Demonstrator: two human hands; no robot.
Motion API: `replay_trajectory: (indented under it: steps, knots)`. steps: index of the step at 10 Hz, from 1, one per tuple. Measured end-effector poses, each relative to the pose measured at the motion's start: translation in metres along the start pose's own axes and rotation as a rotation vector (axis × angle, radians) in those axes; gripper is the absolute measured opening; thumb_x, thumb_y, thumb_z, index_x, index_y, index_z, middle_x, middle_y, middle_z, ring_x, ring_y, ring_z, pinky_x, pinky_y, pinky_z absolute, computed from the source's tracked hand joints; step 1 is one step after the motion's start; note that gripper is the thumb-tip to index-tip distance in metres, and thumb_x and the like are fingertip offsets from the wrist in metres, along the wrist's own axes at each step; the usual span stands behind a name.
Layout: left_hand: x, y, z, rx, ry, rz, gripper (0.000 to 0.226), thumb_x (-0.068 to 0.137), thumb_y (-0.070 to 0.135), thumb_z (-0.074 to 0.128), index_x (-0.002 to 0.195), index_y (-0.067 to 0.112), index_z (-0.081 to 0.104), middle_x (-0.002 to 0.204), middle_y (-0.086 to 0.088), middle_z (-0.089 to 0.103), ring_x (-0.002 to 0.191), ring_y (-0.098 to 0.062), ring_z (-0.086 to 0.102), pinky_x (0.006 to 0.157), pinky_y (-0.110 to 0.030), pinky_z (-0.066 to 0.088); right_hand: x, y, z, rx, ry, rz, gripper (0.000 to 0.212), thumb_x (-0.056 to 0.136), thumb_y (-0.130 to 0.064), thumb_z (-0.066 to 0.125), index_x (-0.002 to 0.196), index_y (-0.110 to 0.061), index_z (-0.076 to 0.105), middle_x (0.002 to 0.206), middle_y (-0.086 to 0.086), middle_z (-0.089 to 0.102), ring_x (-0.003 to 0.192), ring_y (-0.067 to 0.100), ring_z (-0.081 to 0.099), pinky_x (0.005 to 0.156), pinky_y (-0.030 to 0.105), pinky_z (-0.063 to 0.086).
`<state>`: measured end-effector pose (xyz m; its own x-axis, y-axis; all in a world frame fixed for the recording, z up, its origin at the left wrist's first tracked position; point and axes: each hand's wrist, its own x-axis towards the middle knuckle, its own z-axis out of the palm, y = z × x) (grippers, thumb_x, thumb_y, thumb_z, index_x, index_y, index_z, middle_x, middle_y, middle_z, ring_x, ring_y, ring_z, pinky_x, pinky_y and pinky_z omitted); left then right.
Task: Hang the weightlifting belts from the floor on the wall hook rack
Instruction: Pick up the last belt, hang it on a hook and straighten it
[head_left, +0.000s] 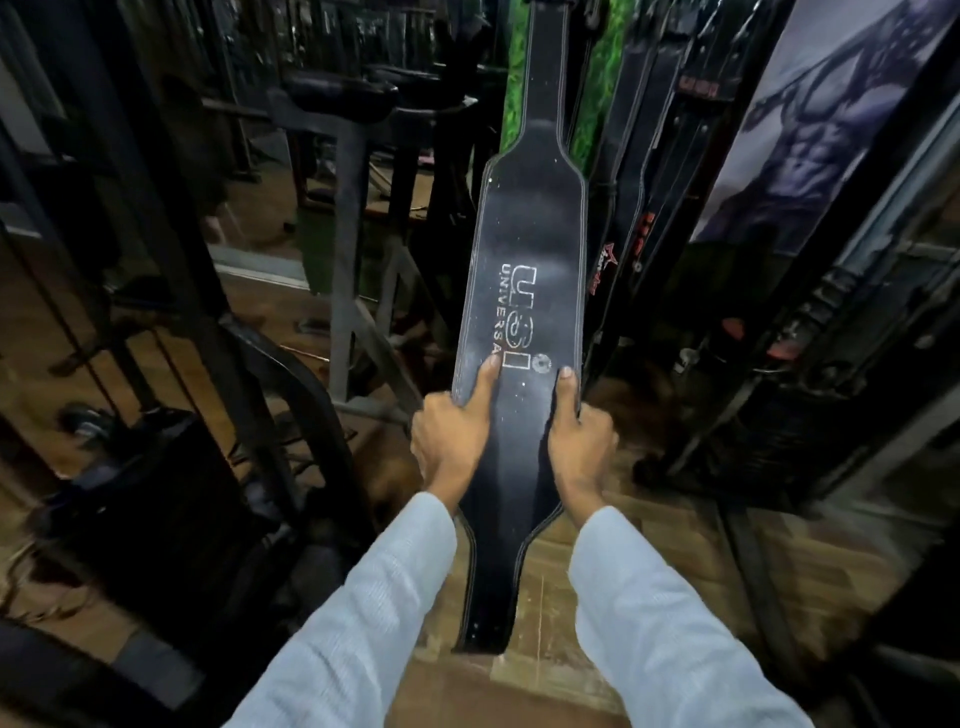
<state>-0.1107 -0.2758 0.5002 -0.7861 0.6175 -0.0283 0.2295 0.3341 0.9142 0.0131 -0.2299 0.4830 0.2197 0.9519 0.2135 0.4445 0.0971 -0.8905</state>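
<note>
- Nearest, two arms in pale sleeves (363, 613) are reaching forward from the bottom edge.
- The left hand (452, 436) is gripping the left edge of the belt (524, 312), with its thumb lying flat on the front face.
- The right hand (579, 441) is gripping the right edge in the same way, thumb on the front, other fingers hidden behind.
- The belt is hanging upright between the hands, its wide part with white letters in the middle and its narrow lower end near the wooden floor (561, 670).
- Its upper strap is going out of the top of the frame, so I cannot tell if it is already on a hook.
- I am judging that the hanging step is in progress; the next move is asking to confirm the top end is caught, then to release both hands gently.
- Farther right, other belts (644, 208) are hanging side by side against the wall.
- No container is showing; on the far left, gym machines (343, 156) are standing.
</note>
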Motion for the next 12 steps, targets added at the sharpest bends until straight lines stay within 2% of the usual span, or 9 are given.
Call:
replay_trajectory:
  steps: [1,3,5,6,7,8,9,10,12]
  knots:
    - [-0.004,-0.016,-0.005,-0.024,-0.036,0.013,0.093,0.065,0.101,0.043,0.088,0.016,0.073,0.098,-0.012,0.075,0.099,-0.037,0.069,0.09,-0.045,0.056,-0.018,0.007,0.002,0.02,-0.005,0.005,0.087,0.092,-0.082,0.036,0.071,-0.004,0.068,0.07,0.01,0.072,0.074,0.034,0.068,0.071,0.044,0.055]
    - [-0.019,-0.059,-0.01,-0.166,-0.077,-0.03,0.086,0.069,0.095,0.05,0.076,0.013,0.075,0.079,-0.004,0.076,0.081,-0.026,0.072,0.079,-0.04,0.059,-0.061,0.017,0.003,0.05,0.016,0.053,0.078,0.099,-0.067,0.043,0.065,0.001,0.058,0.054,0.007,0.053,0.051,0.017,0.048,0.052,0.034,0.037]
    - [-0.023,-0.098,-0.006,-0.347,-0.086,-0.079,0.073,0.074,0.084,0.063,0.075,0.012,0.076,0.072,0.0,0.078,0.073,-0.016,0.077,0.071,-0.034,0.062,-0.068,0.046,0.028,0.216,-0.103,0.064,0.062,0.099,-0.061,0.051,0.053,-0.023,0.034,0.051,-0.008,0.036,0.05,0.011,0.035,0.053,0.032,0.031]
    - [-0.02,-0.12,0.002,-0.267,-0.17,-0.116,0.066,0.076,0.081,0.064,0.093,0.019,0.078,0.087,0.005,0.08,0.086,-0.014,0.076,0.081,-0.034,0.062,-0.066,0.072,0.031,0.214,-0.282,0.147,0.054,0.098,-0.064,0.052,0.074,-0.017,0.064,0.068,0.0,0.068,0.06,0.014,0.066,0.056,0.036,0.055]
    - [-0.015,-0.149,0.019,-0.198,-0.243,-0.195,0.024,0.081,0.038,0.083,0.08,0.019,0.07,0.084,0.002,0.077,0.093,-0.025,0.076,0.088,-0.037,0.061,-0.059,0.098,0.032,0.214,-0.47,0.294,0.033,0.101,-0.037,0.063,0.108,-0.006,0.069,0.099,0.012,0.077,0.072,0.016,0.075,0.064,0.036,0.065]
    - [-0.012,-0.156,0.022,-0.086,-0.197,-0.331,0.014,0.082,0.011,0.077,0.091,0.019,0.069,0.101,-0.005,0.073,0.099,-0.028,0.07,0.088,-0.027,0.053,-0.045,0.105,0.032,0.161,-0.531,0.364,0.007,0.1,-0.027,0.066,0.1,-0.02,0.066,0.113,0.012,0.076,0.092,0.026,0.077,0.08,0.044,0.066]
    - [0.0,-0.148,0.025,-0.123,-0.178,-0.314,0.015,0.074,0.019,0.074,0.088,0.023,0.07,0.098,-0.002,0.075,0.094,-0.027,0.071,0.095,-0.039,0.06,-0.031,0.1,0.027,0.145,-0.528,0.354,0.009,0.102,-0.026,0.063,0.093,-0.027,0.061,0.103,0.007,0.075,0.088,0.024,0.077,0.074,0.041,0.066]
    - [0.029,-0.136,0.037,-0.131,-0.257,-0.238,0.016,0.067,0.024,0.077,0.08,0.023,0.069,0.083,0.0,0.078,0.085,-0.026,0.077,0.086,-0.048,0.063,-0.014,0.092,0.018,0.157,-0.533,0.328,0.006,0.104,-0.024,0.06,0.104,-0.019,0.063,0.091,0.0,0.073,0.07,0.012,0.073,0.056,0.027,0.06]
    - [0.058,-0.052,0.039,-0.115,-0.315,0.003,0.015,0.066,0.022,0.078,0.077,0.02,0.069,0.065,0.001,0.073,0.078,-0.029,0.077,0.079,-0.046,0.063,0.033,0.057,-0.005,0.19,-0.491,0.22,0.014,0.103,-0.025,0.061,0.109,-0.015,0.068,0.09,0.0,0.076,0.074,0.015,0.073,0.061,0.029,0.058]
